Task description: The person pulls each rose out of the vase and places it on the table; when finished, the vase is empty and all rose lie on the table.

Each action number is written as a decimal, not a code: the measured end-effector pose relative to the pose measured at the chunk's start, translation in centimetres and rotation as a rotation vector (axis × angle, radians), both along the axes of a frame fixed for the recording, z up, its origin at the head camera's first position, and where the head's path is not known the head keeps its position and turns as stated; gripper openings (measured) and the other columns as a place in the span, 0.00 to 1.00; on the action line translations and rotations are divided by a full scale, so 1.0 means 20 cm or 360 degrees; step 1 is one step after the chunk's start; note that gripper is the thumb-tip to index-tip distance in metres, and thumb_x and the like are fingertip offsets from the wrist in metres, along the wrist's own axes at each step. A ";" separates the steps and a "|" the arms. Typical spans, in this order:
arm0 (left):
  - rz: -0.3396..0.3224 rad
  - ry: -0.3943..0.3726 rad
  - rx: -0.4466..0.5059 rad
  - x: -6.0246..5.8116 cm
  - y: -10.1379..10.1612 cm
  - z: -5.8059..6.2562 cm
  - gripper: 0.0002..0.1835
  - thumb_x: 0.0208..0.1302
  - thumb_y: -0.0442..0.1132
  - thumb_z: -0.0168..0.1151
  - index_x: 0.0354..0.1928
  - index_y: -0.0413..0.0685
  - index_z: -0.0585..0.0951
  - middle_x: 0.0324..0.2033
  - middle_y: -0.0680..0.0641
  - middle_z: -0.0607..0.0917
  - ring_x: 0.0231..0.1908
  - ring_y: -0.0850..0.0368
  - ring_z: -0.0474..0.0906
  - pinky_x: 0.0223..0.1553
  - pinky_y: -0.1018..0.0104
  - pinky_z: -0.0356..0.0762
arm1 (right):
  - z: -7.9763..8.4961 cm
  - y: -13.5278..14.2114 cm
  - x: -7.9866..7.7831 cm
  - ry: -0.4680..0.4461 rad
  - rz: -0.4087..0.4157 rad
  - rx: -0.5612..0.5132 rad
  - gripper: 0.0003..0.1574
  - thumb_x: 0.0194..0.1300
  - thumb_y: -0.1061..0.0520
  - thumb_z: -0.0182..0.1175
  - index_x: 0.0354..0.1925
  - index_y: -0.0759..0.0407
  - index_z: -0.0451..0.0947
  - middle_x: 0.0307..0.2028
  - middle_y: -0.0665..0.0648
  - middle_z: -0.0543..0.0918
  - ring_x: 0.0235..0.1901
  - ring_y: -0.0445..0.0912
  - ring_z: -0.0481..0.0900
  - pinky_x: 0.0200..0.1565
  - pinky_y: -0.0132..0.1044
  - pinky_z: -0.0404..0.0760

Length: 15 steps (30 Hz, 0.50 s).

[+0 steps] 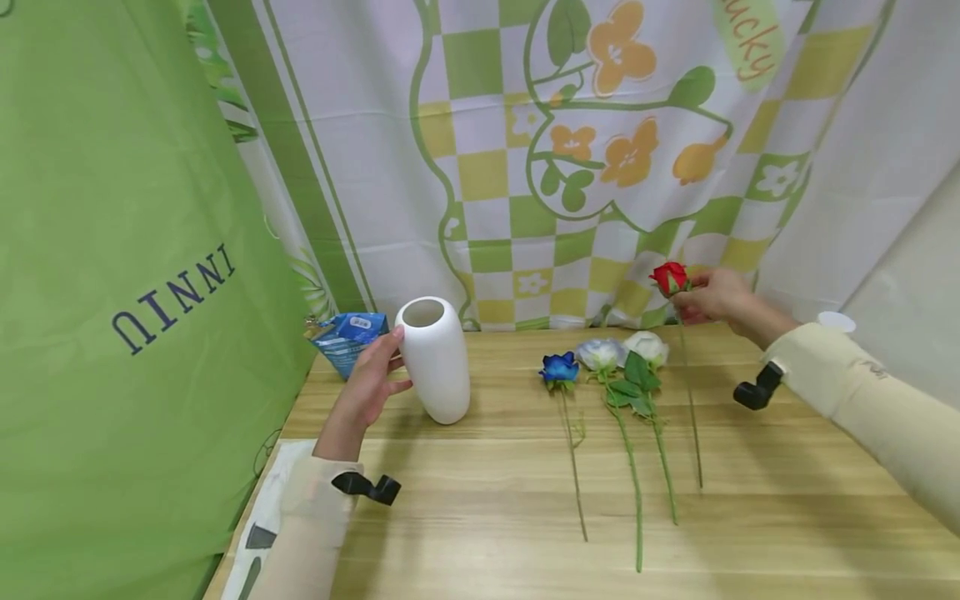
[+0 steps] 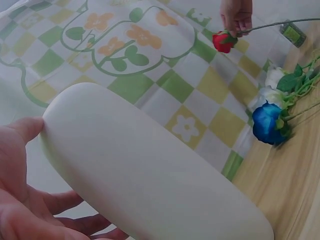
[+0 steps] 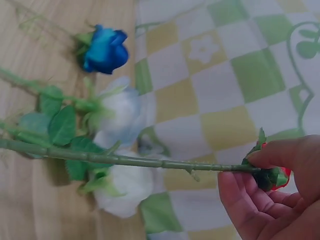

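A tall white vase stands on the wooden table, its round mouth uppermost. My left hand holds it from the left side, thumb by the rim and fingers along its wall, as the left wrist view also shows. Over the table's right part, my right hand pinches a red rose just beneath its bloom, between thumb and fingers. The rose's long stem hangs downward. To its left lie a blue rose, a pale bluish-white rose and a white rose, stems toward me.
Behind the vase on the left sits a blue packet. A patterned curtain hangs along the table's back edge, and green cloth covers the left side. A small white round item shows at the far right.
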State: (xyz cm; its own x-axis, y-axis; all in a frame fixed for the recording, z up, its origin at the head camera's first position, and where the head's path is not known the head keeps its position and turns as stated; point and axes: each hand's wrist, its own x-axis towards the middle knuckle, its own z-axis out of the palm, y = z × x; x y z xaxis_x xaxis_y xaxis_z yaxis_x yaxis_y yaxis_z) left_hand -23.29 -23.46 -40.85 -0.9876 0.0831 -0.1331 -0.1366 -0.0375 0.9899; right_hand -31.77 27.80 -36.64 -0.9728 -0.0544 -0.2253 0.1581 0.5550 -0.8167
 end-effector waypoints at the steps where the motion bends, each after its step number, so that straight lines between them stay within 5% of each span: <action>1: 0.0001 0.0002 -0.0001 0.00 0.00 0.00 0.32 0.76 0.56 0.45 0.71 0.42 0.63 0.68 0.38 0.67 0.67 0.41 0.65 0.66 0.33 0.66 | -0.02 0.01 0.00 -0.0006 0.0004 0.0022 0.45 0.70 0.59 0.57 0.71 0.83 0.49 0.31 0.54 0.85 0.25 0.37 0.85 0.34 0.33 0.87; 7: -0.0007 0.0004 -0.0005 0.00 0.00 0.01 0.32 0.76 0.56 0.45 0.71 0.42 0.64 0.68 0.38 0.67 0.68 0.40 0.64 0.66 0.32 0.67 | -0.10 0.05 0.02 -0.0071 0.0022 0.0019 0.49 0.71 0.59 0.56 0.72 0.85 0.40 0.36 0.57 0.83 0.26 0.37 0.85 0.39 0.35 0.88; 12: -0.0015 -0.0005 0.0000 0.01 0.00 0.01 0.32 0.77 0.56 0.45 0.72 0.42 0.63 0.69 0.38 0.66 0.68 0.40 0.63 0.66 0.32 0.66 | -0.16 0.07 0.03 -0.0120 0.0019 -0.0124 0.30 0.71 0.61 0.55 0.61 0.81 0.59 0.24 0.46 0.83 0.24 0.35 0.84 0.38 0.34 0.88; 15: -0.0013 -0.0011 0.0000 0.01 0.00 0.01 0.32 0.77 0.57 0.45 0.72 0.42 0.62 0.69 0.38 0.66 0.68 0.40 0.63 0.66 0.32 0.66 | -0.21 0.08 0.04 -0.0145 0.0009 -0.0154 0.22 0.71 0.61 0.55 0.54 0.77 0.62 0.21 0.45 0.83 0.23 0.35 0.84 0.36 0.33 0.88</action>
State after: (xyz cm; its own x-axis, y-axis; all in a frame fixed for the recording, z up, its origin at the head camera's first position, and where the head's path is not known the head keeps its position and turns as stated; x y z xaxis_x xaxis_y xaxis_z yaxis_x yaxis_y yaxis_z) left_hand -23.13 -23.45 -40.67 -0.9859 0.0914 -0.1400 -0.1438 -0.0363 0.9889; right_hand -30.97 29.40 -40.79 -0.9481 -0.0857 -0.3063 0.2312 0.4755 -0.8488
